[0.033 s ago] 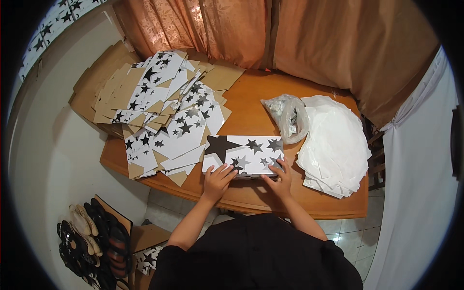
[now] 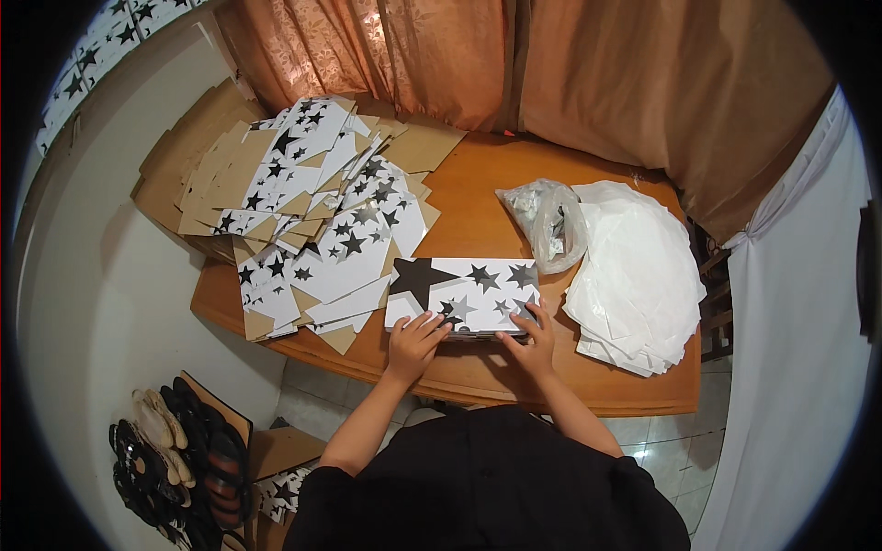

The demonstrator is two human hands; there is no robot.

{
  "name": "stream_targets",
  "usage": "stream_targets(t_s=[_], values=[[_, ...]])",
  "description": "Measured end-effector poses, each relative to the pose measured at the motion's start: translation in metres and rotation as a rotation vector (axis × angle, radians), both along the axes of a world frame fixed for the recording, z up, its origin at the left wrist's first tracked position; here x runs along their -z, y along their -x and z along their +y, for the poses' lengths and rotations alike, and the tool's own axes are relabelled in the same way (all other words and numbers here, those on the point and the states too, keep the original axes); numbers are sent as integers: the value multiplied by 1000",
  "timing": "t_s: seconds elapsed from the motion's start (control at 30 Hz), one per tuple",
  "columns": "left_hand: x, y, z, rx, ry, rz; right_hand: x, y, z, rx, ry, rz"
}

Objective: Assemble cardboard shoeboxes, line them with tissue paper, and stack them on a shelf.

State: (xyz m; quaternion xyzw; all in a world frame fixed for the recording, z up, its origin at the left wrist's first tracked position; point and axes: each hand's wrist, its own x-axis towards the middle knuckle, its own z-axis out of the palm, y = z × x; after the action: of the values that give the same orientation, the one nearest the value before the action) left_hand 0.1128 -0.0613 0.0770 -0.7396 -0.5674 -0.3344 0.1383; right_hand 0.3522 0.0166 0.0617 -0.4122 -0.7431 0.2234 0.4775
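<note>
A closed white cardboard box (image 2: 496, 289) with black and grey stars lies on the wooden table in front of me. My left hand (image 2: 418, 340) holds its near left corner, fingers together over the near edge. At the near right corner, my right hand (image 2: 531, 340) grips the box with the thumb along the front and the fingers spread over the top and right side. The underside of the box is hidden.
Star-printed and brown flat cardboard pieces (image 2: 340, 239) are heaped at the left. A clear plastic bag (image 2: 556, 220) with small contents sits beyond the box, beside a stack of white paper sheets (image 2: 634, 275). Several shoes (image 2: 175, 450) are at lower left, below the table (image 2: 450, 216).
</note>
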Motion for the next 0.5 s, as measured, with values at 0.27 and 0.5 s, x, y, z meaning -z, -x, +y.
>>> stream_targets(t_s=[0.27,0.5], values=[[-37,7,17,135,116,-119,6,-3,-1,2,15,37],[-20,9,21,183,21,-170,4,-1,2,-1,1,10]])
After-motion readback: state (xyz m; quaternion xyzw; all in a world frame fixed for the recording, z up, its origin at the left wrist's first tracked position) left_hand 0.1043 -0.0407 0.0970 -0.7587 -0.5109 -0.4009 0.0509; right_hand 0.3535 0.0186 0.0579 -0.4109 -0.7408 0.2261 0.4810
